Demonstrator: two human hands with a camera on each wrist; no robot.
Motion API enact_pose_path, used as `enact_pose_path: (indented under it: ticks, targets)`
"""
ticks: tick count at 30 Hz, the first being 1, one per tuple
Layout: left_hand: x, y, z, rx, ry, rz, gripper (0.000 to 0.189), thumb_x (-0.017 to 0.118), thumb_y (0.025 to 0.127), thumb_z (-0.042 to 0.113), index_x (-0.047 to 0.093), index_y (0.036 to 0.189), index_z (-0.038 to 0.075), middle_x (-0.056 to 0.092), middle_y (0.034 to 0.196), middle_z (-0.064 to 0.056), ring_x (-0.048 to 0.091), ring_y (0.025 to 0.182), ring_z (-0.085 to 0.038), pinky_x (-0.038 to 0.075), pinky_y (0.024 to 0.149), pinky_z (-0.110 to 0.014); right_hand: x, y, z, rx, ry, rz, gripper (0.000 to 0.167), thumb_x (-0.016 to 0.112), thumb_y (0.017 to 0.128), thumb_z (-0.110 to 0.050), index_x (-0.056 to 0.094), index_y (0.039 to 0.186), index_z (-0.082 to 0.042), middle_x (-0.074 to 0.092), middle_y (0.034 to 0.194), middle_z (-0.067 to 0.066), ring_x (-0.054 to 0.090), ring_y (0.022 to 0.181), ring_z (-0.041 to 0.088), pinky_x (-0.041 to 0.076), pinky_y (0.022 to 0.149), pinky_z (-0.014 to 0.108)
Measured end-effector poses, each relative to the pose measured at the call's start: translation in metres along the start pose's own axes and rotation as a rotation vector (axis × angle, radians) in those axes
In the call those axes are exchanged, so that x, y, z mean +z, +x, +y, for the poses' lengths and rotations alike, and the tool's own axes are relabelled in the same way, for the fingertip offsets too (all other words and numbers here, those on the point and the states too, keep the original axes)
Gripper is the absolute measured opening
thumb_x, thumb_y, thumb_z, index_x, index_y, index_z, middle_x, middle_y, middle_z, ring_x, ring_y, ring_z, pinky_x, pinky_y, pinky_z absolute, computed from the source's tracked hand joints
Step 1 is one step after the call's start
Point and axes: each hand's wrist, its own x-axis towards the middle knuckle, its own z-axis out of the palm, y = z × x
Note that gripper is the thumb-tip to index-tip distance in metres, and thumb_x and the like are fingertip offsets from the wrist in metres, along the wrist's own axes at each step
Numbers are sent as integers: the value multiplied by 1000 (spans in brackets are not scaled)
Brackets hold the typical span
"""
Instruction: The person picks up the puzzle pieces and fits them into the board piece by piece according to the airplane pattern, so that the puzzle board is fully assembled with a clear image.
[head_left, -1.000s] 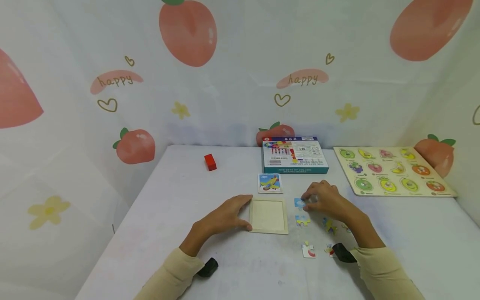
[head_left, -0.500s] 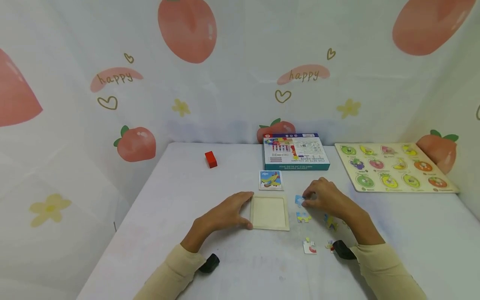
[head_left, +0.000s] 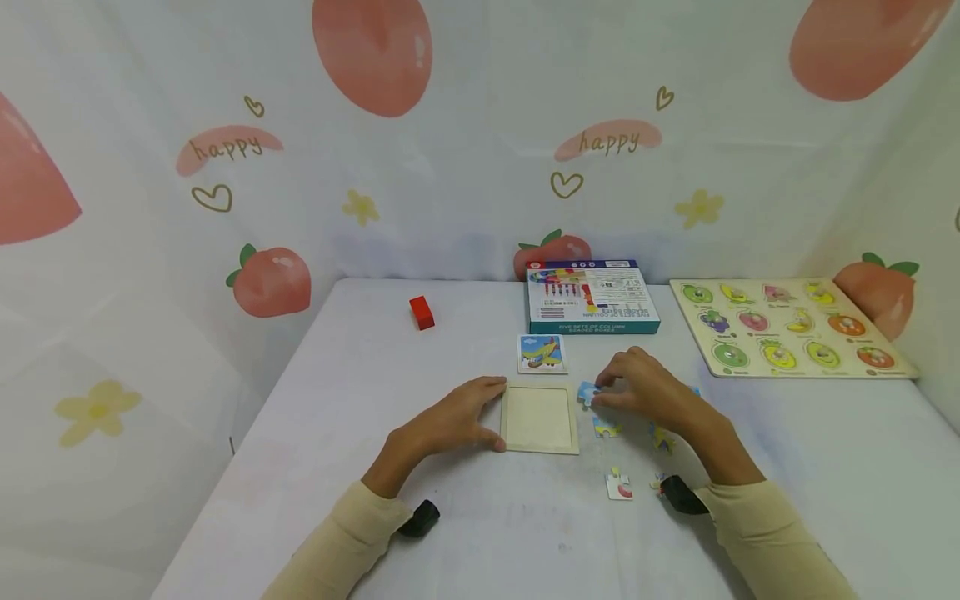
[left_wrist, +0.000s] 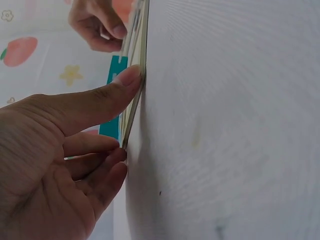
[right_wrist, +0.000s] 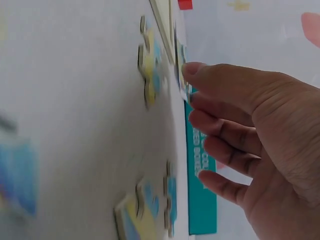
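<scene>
A blue sky puzzle piece is pinched between the thumb and fingers of my right hand, just off the right edge of a square wooden puzzle tray. My left hand holds that tray at its left side, thumb at the near corner and fingers at the far one; in the left wrist view the thumb presses on the rim. The tray's floor is bare wood. Several loose pieces lie right of it, among them a yellow-and-blue piece and a white-and-red piece. Others are partly hidden by my right arm.
Behind the tray lies a small airplane picture. A teal-edged box stands at the back, and a fruit peg board lies to the back right. Further left is a red block.
My right hand has moved left with the blue puzzle piece, from above the loose pieces to beside the tray. The left hand stays on the tray. The head view has tilted slightly.
</scene>
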Motion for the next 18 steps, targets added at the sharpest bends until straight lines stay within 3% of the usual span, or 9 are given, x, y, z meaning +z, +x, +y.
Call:
enact_pose_path:
  ticks: [18]
  targets:
    - [-2, 0, -2, 12, 22, -10, 88, 90, 86, 31, 48, 158, 4, 42, 167, -9, 38, 153, -32, 36, 124, -48, 20, 30, -44, -150, -91, -16, 23, 80, 94, -30, 83, 106, -10, 74, 108, 3, 60, 110, 26, 53, 100, 48]
